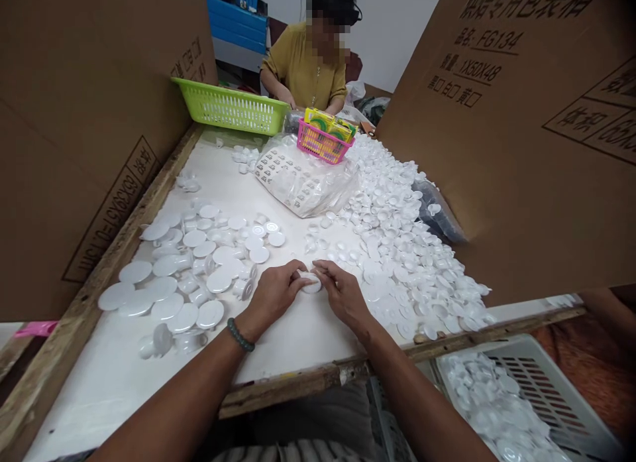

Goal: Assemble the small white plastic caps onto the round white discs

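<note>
Over the middle of the white tabletop, both hands meet at a small round white plastic part (pixel 312 287). My left hand (pixel 275 291), below a dark beaded bracelet, pinches its left side. The fingers of my right hand (pixel 344 295) are closed on its right side. Knuckles cover the upper part of the piece, so its full shape is hidden. To the left lie several white disc-topped plastic pieces with short stems (pixel 183 283). A large heap of smaller white plastic parts (pixel 397 230) spreads along the right.
Tall cardboard boxes (pixel 527 183) flank the table, whose wooden edge (pixel 298 394) runs along the front. Farther back are a clear plastic bag (pixel 308 187), a pink basket (pixel 322 146) and a green basket (pixel 231 111). Opposite sits a person in yellow. A crate (pixel 561 382) of white parts stands lower right.
</note>
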Demonstrator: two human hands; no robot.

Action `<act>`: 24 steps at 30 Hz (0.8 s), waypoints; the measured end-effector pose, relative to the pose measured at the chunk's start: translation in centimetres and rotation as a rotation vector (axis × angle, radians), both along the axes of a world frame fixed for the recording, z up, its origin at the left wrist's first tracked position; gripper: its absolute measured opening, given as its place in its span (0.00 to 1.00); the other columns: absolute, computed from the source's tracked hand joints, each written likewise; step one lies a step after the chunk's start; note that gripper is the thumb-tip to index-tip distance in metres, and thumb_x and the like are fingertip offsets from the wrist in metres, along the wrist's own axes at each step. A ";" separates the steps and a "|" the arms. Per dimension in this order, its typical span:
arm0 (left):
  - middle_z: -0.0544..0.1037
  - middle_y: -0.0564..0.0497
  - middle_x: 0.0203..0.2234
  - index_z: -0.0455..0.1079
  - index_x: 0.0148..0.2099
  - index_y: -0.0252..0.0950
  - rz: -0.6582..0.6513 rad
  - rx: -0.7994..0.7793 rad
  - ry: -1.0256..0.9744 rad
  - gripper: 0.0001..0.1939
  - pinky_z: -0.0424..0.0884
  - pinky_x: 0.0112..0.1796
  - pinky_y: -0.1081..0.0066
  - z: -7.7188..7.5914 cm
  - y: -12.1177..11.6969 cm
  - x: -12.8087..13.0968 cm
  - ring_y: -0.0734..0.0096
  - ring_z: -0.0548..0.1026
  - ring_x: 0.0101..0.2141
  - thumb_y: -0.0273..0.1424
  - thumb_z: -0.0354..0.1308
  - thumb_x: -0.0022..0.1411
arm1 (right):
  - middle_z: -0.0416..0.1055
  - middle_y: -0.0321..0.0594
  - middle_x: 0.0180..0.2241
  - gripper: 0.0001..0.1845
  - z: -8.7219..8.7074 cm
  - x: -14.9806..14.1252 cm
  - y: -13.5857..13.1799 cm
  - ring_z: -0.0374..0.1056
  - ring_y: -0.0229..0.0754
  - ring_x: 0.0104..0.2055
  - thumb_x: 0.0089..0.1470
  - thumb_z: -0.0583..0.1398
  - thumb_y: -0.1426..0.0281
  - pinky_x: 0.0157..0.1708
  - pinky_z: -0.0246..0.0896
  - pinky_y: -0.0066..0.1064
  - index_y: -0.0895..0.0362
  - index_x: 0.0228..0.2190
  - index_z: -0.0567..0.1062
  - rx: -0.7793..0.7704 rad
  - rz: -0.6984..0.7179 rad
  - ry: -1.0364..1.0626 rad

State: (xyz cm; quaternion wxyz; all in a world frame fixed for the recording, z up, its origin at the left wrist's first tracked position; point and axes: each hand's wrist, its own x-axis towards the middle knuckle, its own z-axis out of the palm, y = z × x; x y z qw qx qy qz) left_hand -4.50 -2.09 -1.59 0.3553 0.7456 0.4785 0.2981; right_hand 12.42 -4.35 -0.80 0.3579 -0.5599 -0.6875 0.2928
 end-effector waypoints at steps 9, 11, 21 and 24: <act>0.74 0.56 0.22 0.69 0.33 0.37 0.091 -0.111 -0.018 0.08 0.60 0.28 0.74 0.1 0.2 -0.1 0.73 0.70 0.26 0.37 0.56 0.55 | 0.70 0.39 0.35 0.16 -0.9 0.4 -0.3 0.65 0.39 0.35 0.53 0.58 0.69 0.36 0.64 0.32 0.52 0.45 0.72 0.162 0.071 -0.139; 0.73 0.56 0.22 0.69 0.32 0.37 0.080 -0.126 -0.053 0.09 0.61 0.27 0.75 0.2 0.1 -0.1 0.74 0.70 0.25 0.38 0.55 0.55 | 0.70 0.36 0.28 0.12 -1.3 0.4 -0.2 0.65 0.37 0.30 0.51 0.59 0.67 0.32 0.63 0.30 0.53 0.40 0.75 0.086 -0.010 -0.117; 0.70 0.58 0.14 0.63 0.34 0.36 0.102 -0.467 -0.262 0.12 0.64 0.19 0.75 -0.2 -0.1 0.1 0.73 0.70 0.15 0.38 0.58 0.51 | 0.68 0.36 0.28 0.17 -0.3 0.2 -0.6 0.63 0.36 0.30 0.50 0.61 0.70 0.29 0.57 0.26 0.52 0.45 0.73 0.045 0.124 -0.394; 0.70 0.58 0.12 0.61 0.32 0.37 0.102 -0.554 -0.273 0.11 0.65 0.17 0.75 -0.3 0.4 0.2 0.73 0.69 0.14 0.35 0.59 0.51 | 0.65 0.34 0.23 0.12 0.1 0.1 0.1 0.60 0.35 0.26 0.50 0.61 0.69 0.26 0.53 0.26 0.53 0.39 0.76 0.044 0.149 -0.476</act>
